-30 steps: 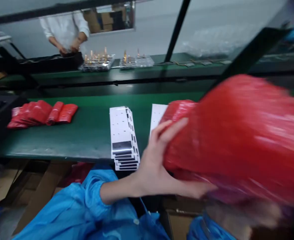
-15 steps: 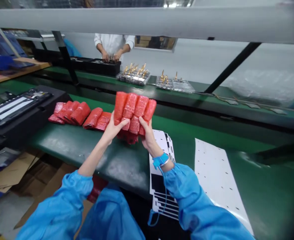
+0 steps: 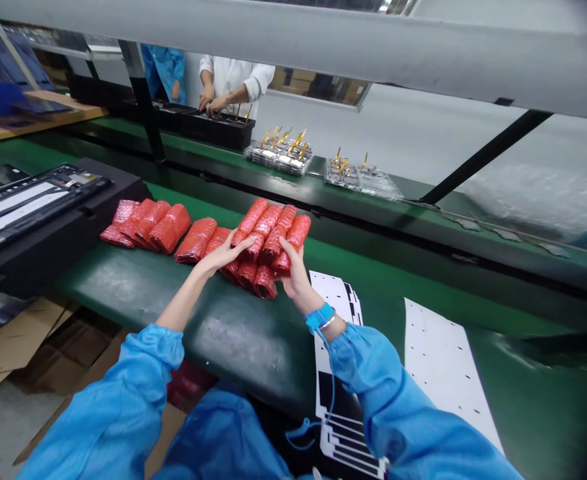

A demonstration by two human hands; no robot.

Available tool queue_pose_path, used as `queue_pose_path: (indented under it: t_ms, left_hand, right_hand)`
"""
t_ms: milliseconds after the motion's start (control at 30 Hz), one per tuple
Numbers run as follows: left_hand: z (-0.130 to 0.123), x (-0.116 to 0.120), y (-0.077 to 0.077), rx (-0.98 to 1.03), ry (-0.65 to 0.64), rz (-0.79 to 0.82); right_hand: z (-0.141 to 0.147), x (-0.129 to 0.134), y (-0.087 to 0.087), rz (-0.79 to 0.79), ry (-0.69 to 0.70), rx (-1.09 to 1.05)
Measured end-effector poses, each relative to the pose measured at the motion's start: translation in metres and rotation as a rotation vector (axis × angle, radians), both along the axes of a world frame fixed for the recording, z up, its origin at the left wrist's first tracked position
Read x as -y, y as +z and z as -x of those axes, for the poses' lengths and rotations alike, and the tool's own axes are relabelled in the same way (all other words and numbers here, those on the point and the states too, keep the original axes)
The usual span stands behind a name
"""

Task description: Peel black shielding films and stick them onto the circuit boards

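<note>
A bundle of red foil packets (image 3: 268, 250) rests on the green bench (image 3: 123, 280), its rolled packets leaning side by side. My left hand (image 3: 226, 252) presses its fingers against the bundle's left side, and my right hand (image 3: 293, 270) cups its right side. A blue wrist strap (image 3: 320, 318) circles my right wrist, with its cord trailing down. More red packets (image 3: 148, 227) lie in a row to the left of the bundle. Printed white sheets with black marks (image 3: 338, 300) lie to the right, below my right hand.
A black machine (image 3: 38, 207) stands at the bench's left end. Across the far bench, a person in white sleeves (image 3: 230, 83) works at black trays, beside clear trays of gold-tipped parts (image 3: 278, 157). Cardboard (image 3: 68, 347) lies below the bench.
My hands have brought the red bundle down from mid-air onto the bench. Earlier it was a blurred mass close to the camera at the right. The view has swung and levelled.
</note>
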State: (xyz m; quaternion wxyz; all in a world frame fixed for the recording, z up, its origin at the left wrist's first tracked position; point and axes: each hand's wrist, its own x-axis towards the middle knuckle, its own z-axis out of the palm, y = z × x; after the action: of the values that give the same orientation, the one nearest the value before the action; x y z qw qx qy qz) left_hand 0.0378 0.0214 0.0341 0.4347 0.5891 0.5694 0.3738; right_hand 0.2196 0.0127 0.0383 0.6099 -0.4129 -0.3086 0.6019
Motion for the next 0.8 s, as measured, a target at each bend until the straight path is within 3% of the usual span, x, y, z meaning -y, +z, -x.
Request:
queue_pose_path:
  t_ms: [500,633,800]
  left_hand:
    - [0.061,-0.003,0.014,-0.317,0.279,-0.110]
    - [0.067,0.003,0.018,-0.411,0.294,-0.136]
    - [0.059,0.006,0.035,-0.533,0.265,-0.118]
  right_hand:
    - [0.085,-0.031,-0.021,0.050,0.111,-0.137]
    - [0.085,-0.040,-0.023,0.077,0.155,-0.127]
    - [0.062,-0.043,-0.024,0.162,0.255,-0.069]
